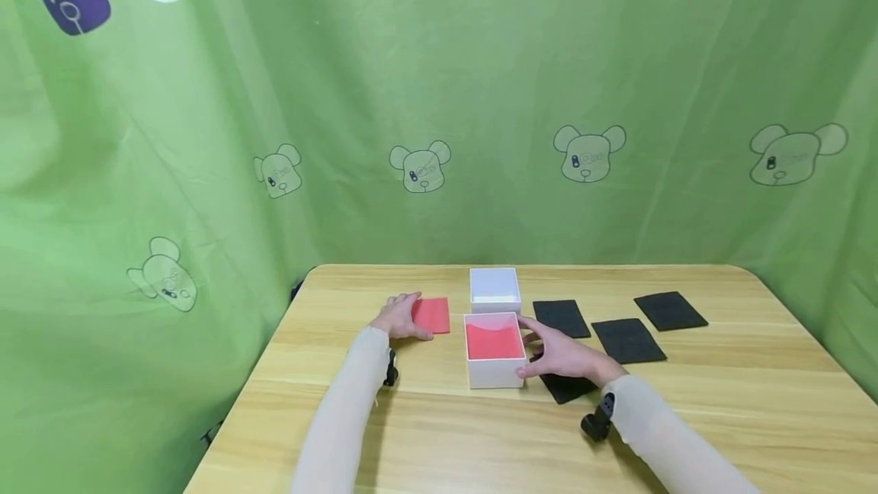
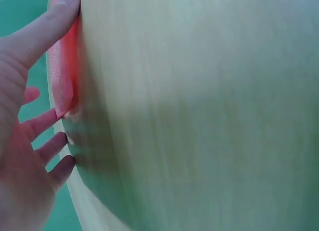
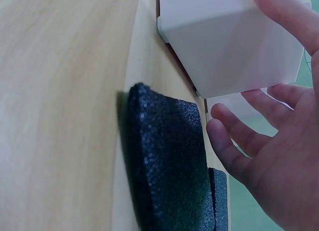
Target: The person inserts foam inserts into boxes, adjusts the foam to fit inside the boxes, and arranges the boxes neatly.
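My left hand [image 1: 402, 316] spans the left end of a flat red foam sheet [image 1: 434, 315] on the table, thumb at its near edge and fingers at the far side. In the left wrist view, the thumb tip lies against the foam sheet [image 2: 62, 79]. My right hand [image 1: 565, 353] grips a white open-topped box [image 1: 495, 376] by its right side, thumb at the near corner and fingertips along the wall. Another red foam sheet [image 1: 494, 343] lies inside this box. The right wrist view has the fingers curved against the white box [image 3: 234, 52].
Behind the box stands a second white open container [image 1: 495, 307]. Several black foam sheets lie on the right: one [image 1: 565, 389] beneath my right hand, others [image 1: 561, 318] farther back. The wooden table [image 1: 446, 441] ends at a green curtain [image 1: 507, 212] at the back.
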The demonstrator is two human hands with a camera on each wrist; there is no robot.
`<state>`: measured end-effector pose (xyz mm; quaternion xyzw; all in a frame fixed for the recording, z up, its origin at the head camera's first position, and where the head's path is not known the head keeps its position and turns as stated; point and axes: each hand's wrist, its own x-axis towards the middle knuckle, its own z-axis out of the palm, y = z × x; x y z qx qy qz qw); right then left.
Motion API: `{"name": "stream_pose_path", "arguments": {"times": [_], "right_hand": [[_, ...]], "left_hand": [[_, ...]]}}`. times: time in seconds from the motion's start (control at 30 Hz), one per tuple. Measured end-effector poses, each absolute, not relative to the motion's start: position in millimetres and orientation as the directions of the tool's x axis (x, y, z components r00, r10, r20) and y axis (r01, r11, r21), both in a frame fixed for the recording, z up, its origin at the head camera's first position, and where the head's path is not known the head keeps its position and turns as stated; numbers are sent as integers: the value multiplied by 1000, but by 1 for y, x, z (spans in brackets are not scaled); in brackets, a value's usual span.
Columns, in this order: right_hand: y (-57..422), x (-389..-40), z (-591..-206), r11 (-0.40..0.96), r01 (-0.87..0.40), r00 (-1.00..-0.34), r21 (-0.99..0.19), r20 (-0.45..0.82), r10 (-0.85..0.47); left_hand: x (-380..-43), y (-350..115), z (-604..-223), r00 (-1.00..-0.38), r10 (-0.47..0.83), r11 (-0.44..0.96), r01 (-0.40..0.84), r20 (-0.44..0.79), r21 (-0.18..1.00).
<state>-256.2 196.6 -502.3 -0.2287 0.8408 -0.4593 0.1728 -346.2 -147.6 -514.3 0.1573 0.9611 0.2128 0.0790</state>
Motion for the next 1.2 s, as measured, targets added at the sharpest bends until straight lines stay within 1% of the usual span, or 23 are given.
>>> {"name": "stream_pose_path", "arguments": {"times": [0.13, 0.27, 0.43, 0.57, 0.77, 0.87, 1.03, 1.2], "right_hand": [[197, -257, -502, 473, -224, -835, -852, -82, -544], [196, -257, -502, 475, -216, -838, -853, -88, -538], [196, -256, -502, 466, -214, -833, -859, -89, -546], [197, -256, -501, 454, -222, -829, -863, -78, -554], [198, -257, -502, 451, -229, -827, -863, -72, -558], [198, -258, -503, 448, -228, -829, -864, -69, -555], [197, -257, -503, 454, -221, -832, -863, -76, -550], [197, -257, -504, 458, -208, -837, -865, -85, -541]], "left_hand": [[-344, -145, -512, -928, 357, 858, 282, -103, 428], [-344, -143, -514, -917, 382, 844, 296, -112, 448], [-344, -139, -517, -917, 380, 854, 298, -119, 427], [-341, -136, -513, -915, 389, 861, 320, -108, 395], [-332, -135, -511, -905, 416, 879, 374, -93, 295], [-326, -136, -509, -905, 418, 880, 381, -80, 283], [-319, -141, -506, -912, 405, 876, 369, -58, 311], [-309, -147, -501, -929, 368, 854, 325, -31, 407]]}}
